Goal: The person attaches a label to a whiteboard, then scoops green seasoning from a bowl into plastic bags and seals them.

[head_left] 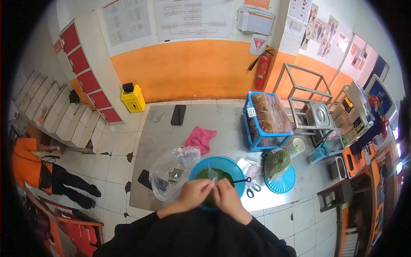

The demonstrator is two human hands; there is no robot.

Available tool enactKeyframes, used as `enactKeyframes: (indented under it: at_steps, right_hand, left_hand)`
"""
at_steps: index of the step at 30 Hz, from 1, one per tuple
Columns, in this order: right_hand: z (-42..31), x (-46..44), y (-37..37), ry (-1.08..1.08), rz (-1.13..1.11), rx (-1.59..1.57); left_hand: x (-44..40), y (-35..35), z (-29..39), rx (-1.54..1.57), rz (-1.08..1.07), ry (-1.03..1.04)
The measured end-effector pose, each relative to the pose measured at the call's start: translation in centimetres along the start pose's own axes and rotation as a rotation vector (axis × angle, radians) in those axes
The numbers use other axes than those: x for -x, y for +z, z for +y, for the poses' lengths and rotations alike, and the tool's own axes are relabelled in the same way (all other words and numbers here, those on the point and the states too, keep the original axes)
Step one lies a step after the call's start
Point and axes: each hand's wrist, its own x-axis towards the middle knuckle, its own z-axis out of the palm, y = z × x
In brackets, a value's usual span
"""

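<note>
- Left hand [197, 192]: held over the near side of the bowl, fingers closed on a small clear plastic bag.
- Right hand [229, 197]: set just beside the left, fingers pinched at the same plastic.
- Small clear plastic bag [212, 174]: held upright between both hands, above the greens; its contents cannot be told.
- Blue bowl [223, 161]: placed at the near edge of the steel counter [156, 132], filled with chopped greens [223, 174]; a black handle [243, 180] is laid across its right rim.
- Scissors [251, 191]: laid right of the bowl.
- Large clear bag [165, 188]: spread left of the bowl.
- Blue lid [282, 182]: partly covered by a bag of greens [276, 162].
- Pink cloth [201, 139]: crumpled beyond the bowl.
- Blue crate [249, 118]: stacked with brown-filled packets [269, 115].
</note>
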Motion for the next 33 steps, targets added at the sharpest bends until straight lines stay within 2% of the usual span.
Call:
enactKeyframes:
  at_steps: [1, 3, 9, 13, 15, 16, 18, 21, 28, 30, 31, 33]
  right_hand:
    - [-0.1, 0.1, -0.1, 0.004, 0.002, -0.002]
    - [-0.2, 0.1, -0.2, 0.047, -0.088, 0.094]
    - [0.7, 0.2, 0.9, 0.041, -0.014, 0.119]
    - [0.6, 0.4, 1.2, 0.074, 0.004, 0.133]
    - [0.6, 0.3, 1.1, 0.110, -0.046, 0.190]
    - [0.6, 0.2, 0.8, 0.109, -0.044, 0.191]
    - [0.2, -0.1, 0.0, -0.070, -0.063, 0.207]
    - [0.2, 0.3, 0.3, -0.058, -0.128, 0.230]
    - [0.5, 0.2, 0.3, -0.074, -0.077, 0.119]
    - [1.2, 0.1, 0.4, 0.018, 0.005, 0.196]
    - [1.1, 0.0, 0.2, 0.017, 0.004, 0.196]
    - [0.6, -0.1, -0.4, 0.115, -0.020, 0.255]
  left_hand:
    - [0.0, -0.1, 0.0, -0.001, -0.005, -0.001]
    - [-0.1, -0.2, 0.1, -0.239, -0.010, 0.164]
    - [0.2, 0.4, 0.8, -0.412, 0.020, 0.143]
    - [0.4, 0.6, 0.6, -0.438, -0.030, 0.088]
    - [0.5, 0.8, 0.5, -0.403, -0.081, -0.015]
    - [0.5, 0.8, 0.1, -0.403, -0.080, -0.013]
    - [0.4, 0.4, -0.7, -0.190, -0.111, 0.004]
    - [0.2, -0.6, -0.2, -0.198, -0.205, 0.033]
    - [0.6, -0.4, -0.3, -0.275, -0.209, 0.116]
    - [0.9, 0.1, -0.1, -0.328, -0.076, 0.077]
    - [1.0, 0.2, -0.2, -0.328, -0.075, 0.076]
    - [1.2, 0.4, -0.4, -0.396, -0.099, -0.123]
